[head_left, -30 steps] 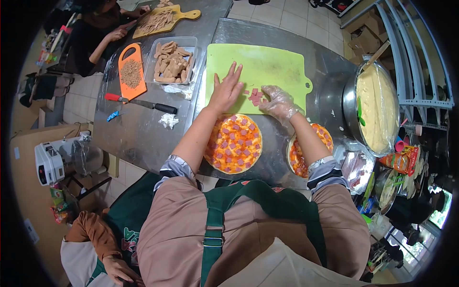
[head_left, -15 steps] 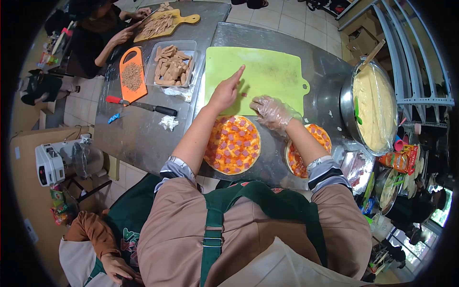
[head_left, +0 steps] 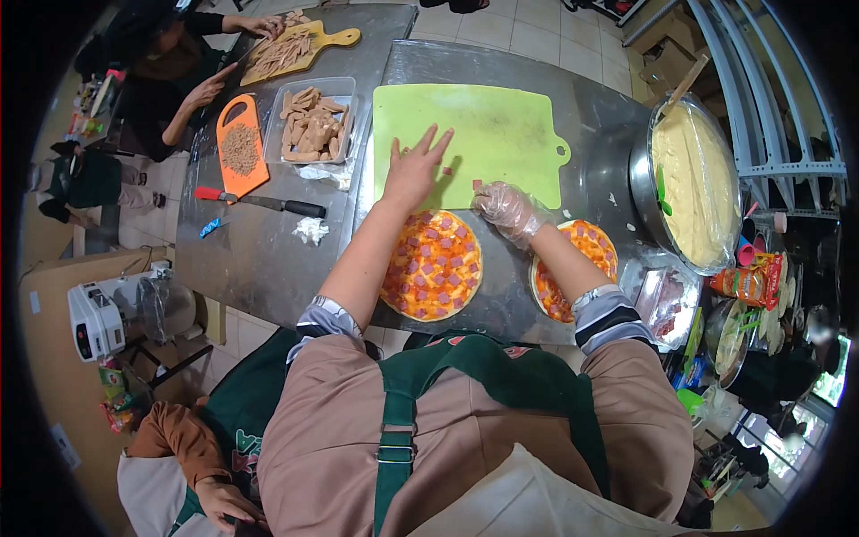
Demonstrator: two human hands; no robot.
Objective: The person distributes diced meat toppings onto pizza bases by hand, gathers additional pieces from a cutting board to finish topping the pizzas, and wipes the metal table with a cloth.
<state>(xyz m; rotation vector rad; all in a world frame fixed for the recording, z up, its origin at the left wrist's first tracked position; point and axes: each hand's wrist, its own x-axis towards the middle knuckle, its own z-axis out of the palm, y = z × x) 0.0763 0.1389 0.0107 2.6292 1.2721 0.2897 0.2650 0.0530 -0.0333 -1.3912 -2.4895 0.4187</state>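
My bare left hand [head_left: 414, 170] is over the near left part of a green cutting board [head_left: 474, 116], its fingers spread and holding nothing. My right hand [head_left: 512, 212], in a clear plastic glove, is at the board's near edge with its fingers drawn together. At its fingertips shows a small square ham piece [head_left: 477, 185]. Another ham piece [head_left: 447, 170] lies on the board near my left fingers. Below my hands is a round pizza [head_left: 431, 266] topped with red sauce and ham squares. A second pizza [head_left: 586, 246] is partly hidden by my right forearm.
Left on the metal table are a plastic tub [head_left: 349, 94] of brown sausage-like pieces, an orange board [head_left: 242, 152] with chopped bits and a knife [head_left: 300, 208]. A dough bowl [head_left: 640, 170] and a foil-like tray [head_left: 676, 304] stand right. A co-worker's hand [head_left: 208, 88] is top left.
My left hand has gone from a pointing index finger to spread fingers. A ham square now shows at my right fingertips. The whole view has shifted slightly.
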